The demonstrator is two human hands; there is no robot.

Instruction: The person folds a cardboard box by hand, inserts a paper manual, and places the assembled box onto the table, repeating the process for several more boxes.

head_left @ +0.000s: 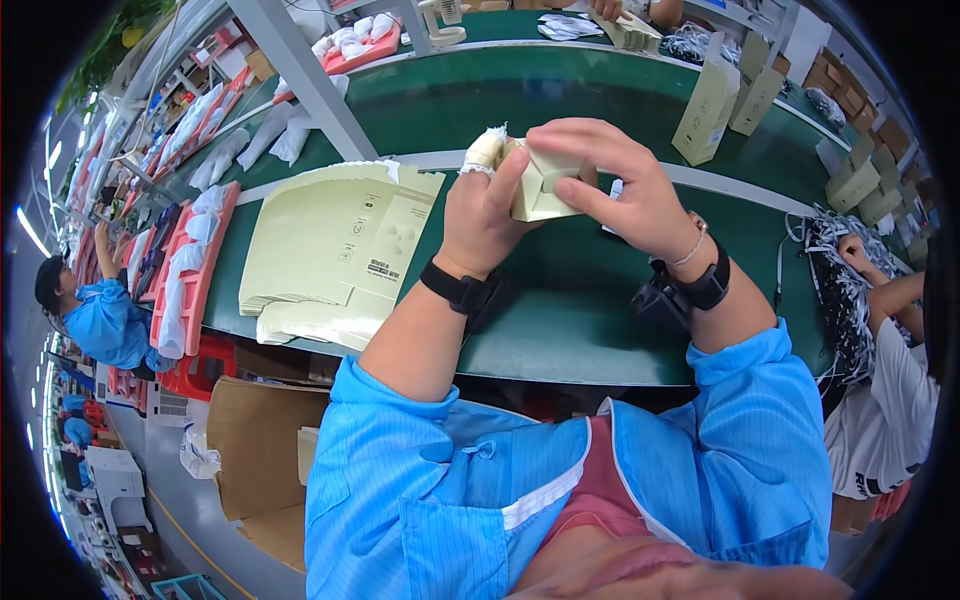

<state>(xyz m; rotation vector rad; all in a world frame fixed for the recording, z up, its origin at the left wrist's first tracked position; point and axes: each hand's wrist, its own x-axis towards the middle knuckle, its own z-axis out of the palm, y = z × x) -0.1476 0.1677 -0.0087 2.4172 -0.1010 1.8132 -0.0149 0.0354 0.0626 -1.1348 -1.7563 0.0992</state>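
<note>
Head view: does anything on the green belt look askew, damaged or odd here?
Little stands out. The stack of flat carton blanks is fanned unevenly, its lower sheets overhanging the green belt edge. The left hand and right hand grip a small pale box; no damage shows.

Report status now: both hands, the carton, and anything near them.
Left hand and right hand both grip the small pale-yellow cardboard carton. Stack of flat pale-yellow carton blanks lies left, apart. Green belt beneath.

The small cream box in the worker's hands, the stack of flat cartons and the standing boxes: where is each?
small cream box (540, 190): head view, its side panel.
stack of flat cartons (330, 250): head view, top sheet.
standing boxes (708, 105): head view, front face of the nearer one.
</note>
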